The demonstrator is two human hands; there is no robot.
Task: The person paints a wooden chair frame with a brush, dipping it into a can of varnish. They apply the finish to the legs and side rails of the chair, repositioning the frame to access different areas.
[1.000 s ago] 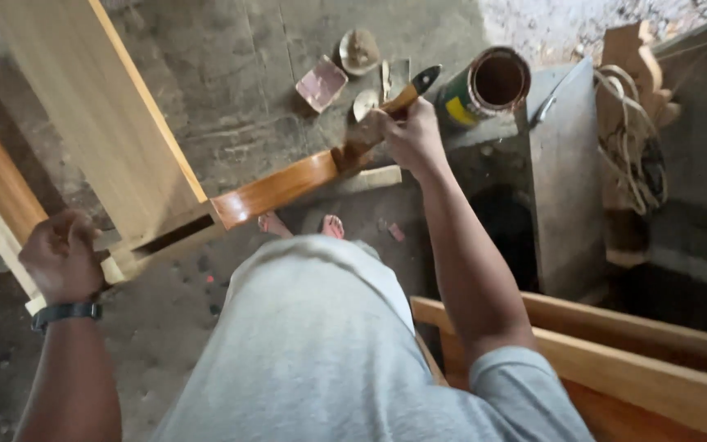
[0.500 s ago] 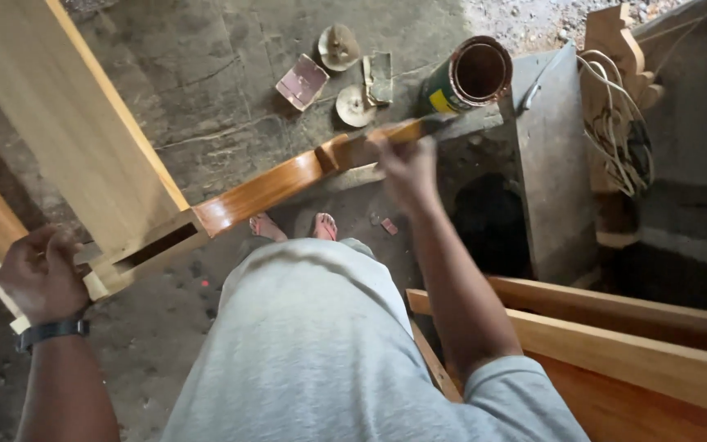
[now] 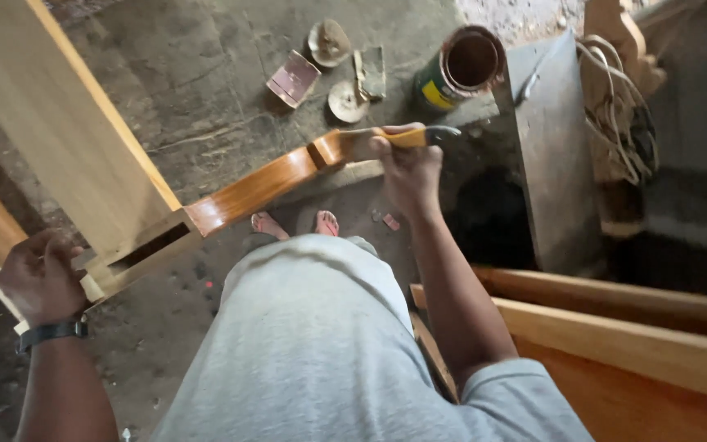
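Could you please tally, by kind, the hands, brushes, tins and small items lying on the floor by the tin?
Hands: 2, left hand and right hand
Brush: 1
Tin: 1
Round discs: 2
Sanding pieces: 2
Total: 8

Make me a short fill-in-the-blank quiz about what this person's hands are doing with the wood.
1. The right hand holds a ____ by its orange handle.
2. The glossy wooden rail looks ____ than the pale board.
3. The left hand wears a ____ on its wrist.
4. The open tin can stands on the ____.

Missing words: paintbrush; darker; watch; floor
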